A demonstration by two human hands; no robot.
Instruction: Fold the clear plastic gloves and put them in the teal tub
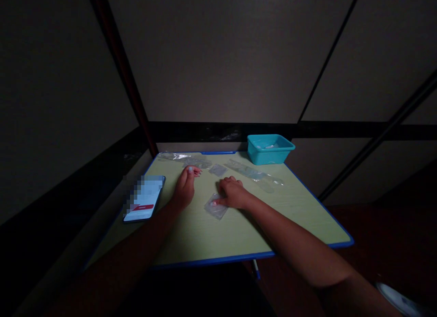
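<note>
On the table, a small clear plastic square (216,211) lies flat under my right hand (235,193). The thumb of that hand presses on its surface while the fingers curl beyond its upper edge. To the left, my left hand (185,187) hovers or rests just above the tabletop, fingers loosely bent and apart from the thumb, with nothing visible in them. A second clear square (218,170) lies farther back, between the two hands. Crumpled clear plastic film (186,159) stretches behind my left hand, and a long clear plastic strip (254,173) lies behind my right.
A turquoise basket (269,156) with something clear inside stands at the back right corner. A lit phone (145,201) lies near the left edge. The pale table (201,244) has a blue rim, with a wall panel (221,71) close behind it.
</note>
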